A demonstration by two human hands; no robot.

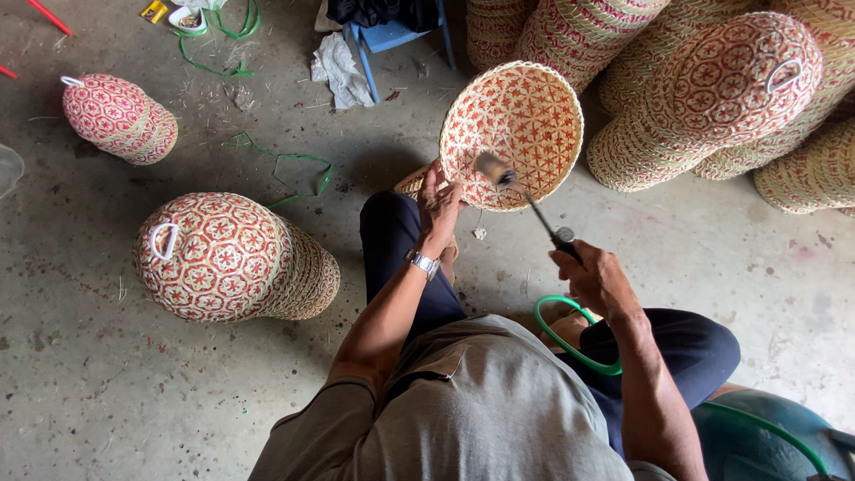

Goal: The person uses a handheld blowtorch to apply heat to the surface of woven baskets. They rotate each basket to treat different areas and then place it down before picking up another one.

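A round woven basket (517,125) with a red and cream star pattern stands tilted on its edge in front of me, its open side facing up toward me. My left hand (438,207), a watch on its wrist, grips the basket's near rim. My right hand (595,278) holds a small hammer (527,198) by its dark handle; the blurred head hovers over the basket's lower rim. A green plastic strap loop (570,343) lies by my right knee.
Stacks of woven basket lids lie on the concrete floor: one pile (233,258) at left, a smaller one (120,118) far left, and several piles (712,89) at the upper right. A blue stool (392,40), rags and green strapping (294,174) are behind.
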